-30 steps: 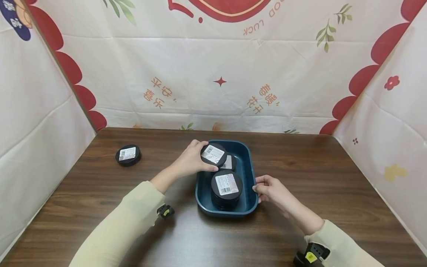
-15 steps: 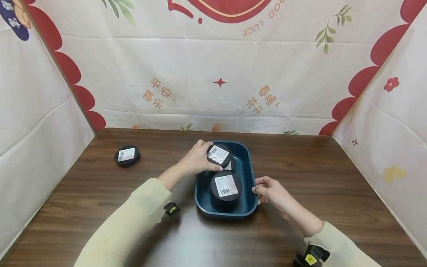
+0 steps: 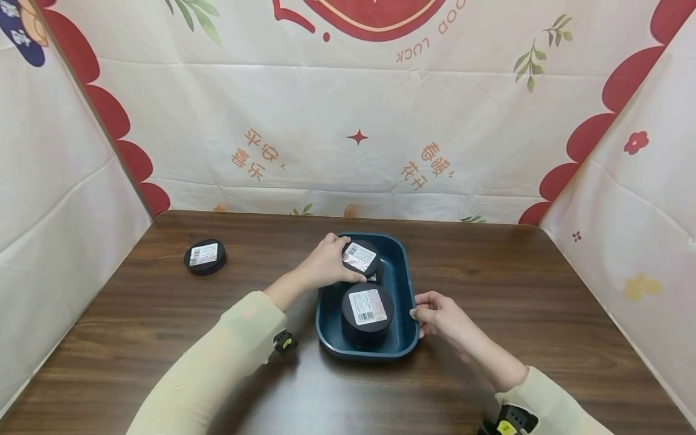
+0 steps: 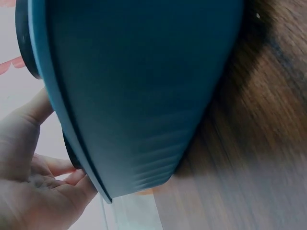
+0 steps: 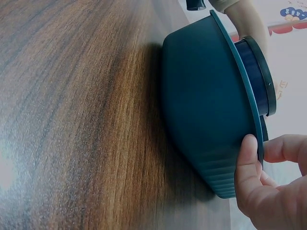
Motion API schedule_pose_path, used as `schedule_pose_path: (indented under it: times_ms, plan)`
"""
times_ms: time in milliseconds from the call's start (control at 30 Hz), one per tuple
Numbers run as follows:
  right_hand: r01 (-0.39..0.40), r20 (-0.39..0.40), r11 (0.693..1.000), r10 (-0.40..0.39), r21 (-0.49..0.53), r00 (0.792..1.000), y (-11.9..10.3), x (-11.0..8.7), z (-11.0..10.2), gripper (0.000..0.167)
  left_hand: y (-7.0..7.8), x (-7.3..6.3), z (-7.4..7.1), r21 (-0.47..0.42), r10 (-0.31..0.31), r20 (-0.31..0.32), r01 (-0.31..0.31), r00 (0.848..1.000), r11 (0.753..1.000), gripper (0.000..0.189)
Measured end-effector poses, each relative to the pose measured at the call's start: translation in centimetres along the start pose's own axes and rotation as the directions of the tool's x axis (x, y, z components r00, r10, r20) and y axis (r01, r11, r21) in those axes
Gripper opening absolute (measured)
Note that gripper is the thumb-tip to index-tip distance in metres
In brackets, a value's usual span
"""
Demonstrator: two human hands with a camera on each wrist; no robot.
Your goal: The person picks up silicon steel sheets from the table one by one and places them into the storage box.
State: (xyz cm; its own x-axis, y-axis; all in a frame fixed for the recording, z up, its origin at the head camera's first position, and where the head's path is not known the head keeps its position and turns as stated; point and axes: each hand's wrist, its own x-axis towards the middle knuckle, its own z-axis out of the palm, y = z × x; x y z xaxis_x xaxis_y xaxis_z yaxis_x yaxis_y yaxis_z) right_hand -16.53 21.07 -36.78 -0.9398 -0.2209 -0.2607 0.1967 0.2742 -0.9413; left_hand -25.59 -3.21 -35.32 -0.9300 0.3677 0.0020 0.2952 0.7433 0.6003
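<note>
My left hand (image 3: 324,264) grips a flat round black container (image 3: 360,256) with a white barcode label on top, thumb and fingers around its side. It sits over another black container in the far half of a dark blue tray (image 3: 403,326), covering most of that lower one. Nearer to me in the tray stands a stack of black round containers (image 3: 368,309), the top one labelled. On the tray's right side my right hand (image 3: 441,315) pinches the rim. The right wrist view shows its thumb (image 5: 247,155) against the tray's outer wall (image 5: 206,86).
Another labelled black round container (image 3: 205,257) lies on the brown wooden table (image 3: 261,386) at the far left. White printed cloth (image 3: 326,103) stands behind the table and along both sides. Straps with small devices (image 3: 285,342) sit on both wrists.
My left hand has shifted right with the black container, moving it more squarely over the one beneath and covering its label. The right hand stays at the tray rim.
</note>
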Motion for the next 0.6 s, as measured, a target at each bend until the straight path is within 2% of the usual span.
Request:
schedule_pose_path:
  times_ms: [167, 400, 600]
  plan:
    - [-0.004, -0.007, 1.0, 0.004, -0.005, 1.0, -0.15, -0.04, 0.01, 0.039, 0.15, 0.08, 0.11, 0.008, 0.002, 0.004, -0.002, 1.0, 1.0, 0.092]
    - [0.0, -0.008, 1.0, 0.0, -0.007, 1.0, -0.09, -0.16, 0.04, 0.038, 0.17, 0.23, 0.6, 0.108, 0.024, 0.004, -0.024, 1.0, 0.994, 0.089]
    - [-0.001, -0.009, 1.0, 0.001, -0.011, 1.0, 0.06, -0.09, -0.02, 0.037, 0.17, 0.43, 0.88, 0.152, 0.057, 0.006, -0.057, 0.998, 0.987, 0.087]
